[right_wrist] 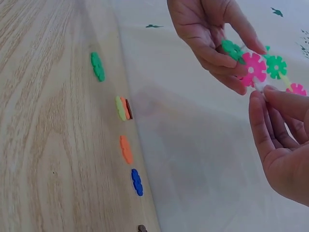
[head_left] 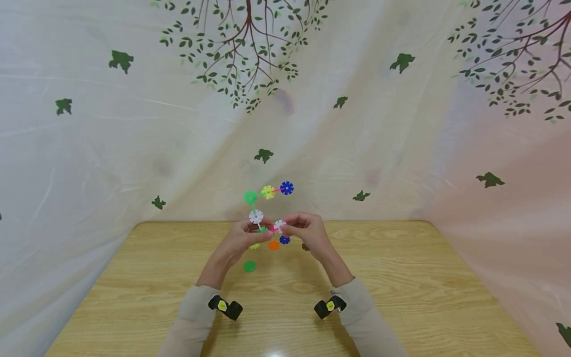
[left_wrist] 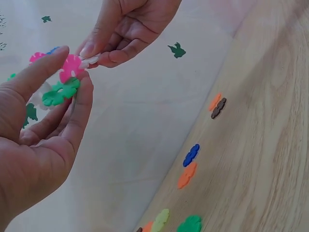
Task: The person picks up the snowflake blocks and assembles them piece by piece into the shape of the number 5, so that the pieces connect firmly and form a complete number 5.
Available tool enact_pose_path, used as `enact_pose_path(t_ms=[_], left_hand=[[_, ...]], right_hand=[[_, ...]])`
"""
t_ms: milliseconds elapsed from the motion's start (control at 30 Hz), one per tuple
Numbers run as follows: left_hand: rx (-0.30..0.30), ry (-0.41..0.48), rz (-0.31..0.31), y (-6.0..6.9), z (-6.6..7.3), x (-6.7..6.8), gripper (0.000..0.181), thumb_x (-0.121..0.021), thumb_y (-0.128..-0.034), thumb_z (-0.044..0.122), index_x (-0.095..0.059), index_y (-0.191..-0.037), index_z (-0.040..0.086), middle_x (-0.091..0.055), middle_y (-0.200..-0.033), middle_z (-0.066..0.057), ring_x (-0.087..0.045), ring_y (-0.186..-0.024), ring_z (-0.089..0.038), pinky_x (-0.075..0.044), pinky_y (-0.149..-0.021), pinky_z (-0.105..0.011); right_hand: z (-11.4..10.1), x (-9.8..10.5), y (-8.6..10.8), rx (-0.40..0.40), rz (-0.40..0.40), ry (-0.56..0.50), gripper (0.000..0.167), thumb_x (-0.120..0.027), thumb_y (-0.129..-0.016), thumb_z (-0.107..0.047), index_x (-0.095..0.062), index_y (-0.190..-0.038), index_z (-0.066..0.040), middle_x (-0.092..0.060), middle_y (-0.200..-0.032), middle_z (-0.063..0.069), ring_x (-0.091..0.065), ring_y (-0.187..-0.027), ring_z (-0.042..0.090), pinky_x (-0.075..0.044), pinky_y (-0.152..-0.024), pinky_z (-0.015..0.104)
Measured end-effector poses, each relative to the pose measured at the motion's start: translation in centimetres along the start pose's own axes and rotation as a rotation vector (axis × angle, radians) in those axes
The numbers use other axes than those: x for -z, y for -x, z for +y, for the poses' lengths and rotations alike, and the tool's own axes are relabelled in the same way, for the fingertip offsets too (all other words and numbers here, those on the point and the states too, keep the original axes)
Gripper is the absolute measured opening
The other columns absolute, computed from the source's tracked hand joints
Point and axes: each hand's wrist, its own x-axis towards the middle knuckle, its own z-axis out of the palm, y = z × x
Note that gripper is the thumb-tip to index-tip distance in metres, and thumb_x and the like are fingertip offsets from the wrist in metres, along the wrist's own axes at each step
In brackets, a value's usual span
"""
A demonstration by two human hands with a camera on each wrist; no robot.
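In mid-air above the table, my left hand (head_left: 238, 241) holds a chain of joined snowflake discs between thumb and fingers. From that hand the chain rises through a white disc (head_left: 256, 216), a green disc (head_left: 251, 198) and a yellow disc (head_left: 268, 192) to a blue disc (head_left: 287, 188). At the held end are a green disc (left_wrist: 60, 92) and a pink disc (right_wrist: 253, 69). My right hand (head_left: 310, 235) pinches another white disc (head_left: 279, 226), whose edge meets the pink one. Whether their slots are interlocked, I cannot tell.
Loose discs lie near the table's far edge: a green disc (right_wrist: 97, 66), a yellow disc (right_wrist: 120, 108), an orange disc (right_wrist: 126, 149), a blue disc (right_wrist: 137, 182) and a brown disc (left_wrist: 218, 108), among others. Behind the wooden table (head_left: 383, 277) hangs a pale leaf-printed cloth (head_left: 312, 134).
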Motion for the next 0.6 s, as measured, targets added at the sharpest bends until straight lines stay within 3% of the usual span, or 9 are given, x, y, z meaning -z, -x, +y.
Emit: enact_pose_path(t_ms=[67,167,300,467,600], left_hand=[[-0.008,0.009,-0.032,-0.09,-0.07,-0.06,0.039,-0.077,-0.0914,0.017,-0.068,-0.127,0.004,-0.074,-0.113,0.000,-0.066,-0.105,-0.023,-0.052,-0.094,-0.032],[-0.035,0.047,-0.068,-0.20,-0.13,-0.26,0.039,-0.074,-0.0932,0.011,-0.067,-0.129,-0.001,-0.076,-0.109,0.002,-0.069,-0.103,-0.021,-0.055,-0.092,-0.030],[-0.077,0.078,-0.062,-0.26,-0.05,-0.61,0.034,-0.071,-0.0942,0.007,-0.066,-0.124,-0.008,-0.077,-0.099,0.001,-0.069,-0.095,-0.019,-0.058,-0.086,-0.027],[-0.075,0.098,-0.003,-0.24,0.01,-0.88,0.034,-0.071,-0.0937,0.005,-0.064,-0.124,-0.009,-0.074,-0.095,0.001,-0.069,-0.090,-0.015,-0.059,-0.083,-0.026],[-0.057,0.130,-0.002,-0.32,-0.01,-0.89,0.035,-0.070,-0.0928,0.001,-0.062,-0.124,-0.010,-0.073,-0.095,-0.001,-0.070,-0.085,-0.014,-0.060,-0.080,-0.027]], right_hand=[[-0.03,-0.03,0.03,0.004,-0.019,0.013,0.020,-0.075,-0.091,-0.006,-0.073,-0.107,0.007,-0.076,-0.086,0.001,-0.070,-0.074,0.011,-0.049,-0.052,0.019],[-0.08,-0.15,0.06,0.019,-0.039,0.023,0.020,-0.076,-0.091,-0.008,-0.075,-0.106,0.005,-0.076,-0.086,0.001,-0.070,-0.073,0.012,-0.047,-0.051,0.019],[-0.10,-0.33,0.05,0.040,-0.043,0.022,0.020,-0.076,-0.091,-0.007,-0.074,-0.106,0.006,-0.076,-0.088,0.003,-0.070,-0.074,0.012,-0.061,-0.071,0.027],[-0.13,-0.51,0.02,0.028,-0.038,0.010,0.022,-0.075,-0.091,-0.005,-0.072,-0.109,0.008,-0.075,-0.088,0.003,-0.072,-0.075,0.011,-0.063,-0.075,0.032],[-0.30,-0.56,0.03,0.016,-0.059,0.005,0.023,-0.075,-0.091,-0.004,-0.071,-0.110,0.009,-0.074,-0.088,0.003,-0.072,-0.075,0.011,-0.063,-0.076,0.033]])
